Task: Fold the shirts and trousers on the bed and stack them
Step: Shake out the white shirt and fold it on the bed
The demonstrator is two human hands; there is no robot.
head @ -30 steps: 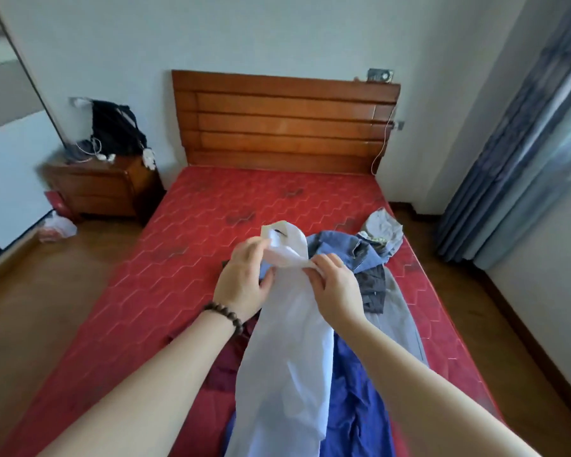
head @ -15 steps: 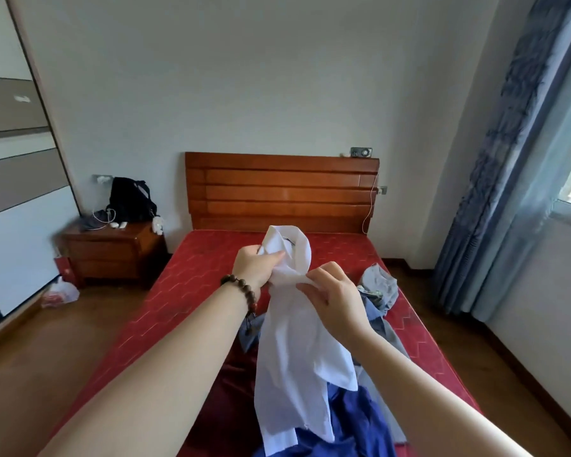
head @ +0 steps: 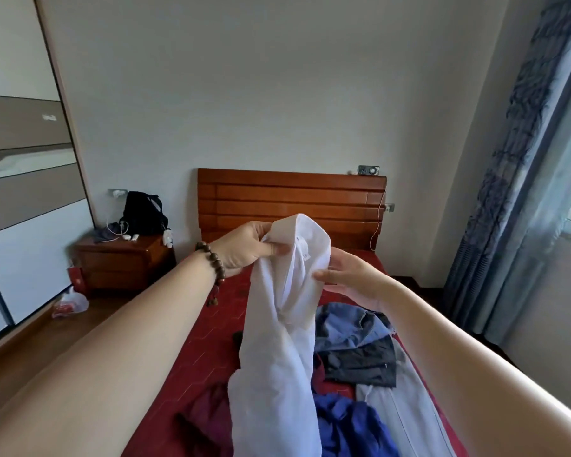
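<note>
A white shirt [head: 277,341] hangs in the air above the red bed [head: 208,328]. My left hand [head: 244,247], with a bead bracelet at the wrist, grips the shirt's collar at the top left. My right hand [head: 350,280] holds the cloth just right of the collar, with the fingers partly spread. Under the shirt lies a loose pile: a light blue shirt [head: 346,324], a dark grey garment [head: 363,361], a bright blue garment [head: 346,423], pale grey trousers [head: 406,413] and a maroon garment [head: 208,420].
A wooden headboard [head: 290,199] stands at the far end. A nightstand [head: 122,262] with a black bag [head: 142,212] is at the left, a plastic bag [head: 70,305] on the floor beside it. A wardrobe lines the left wall; blue curtains [head: 515,179] hang at the right.
Both hands have lifted the white shirt higher off the pile, and my view has tilted up. The hands have moved apart along the collar, which has opened.
</note>
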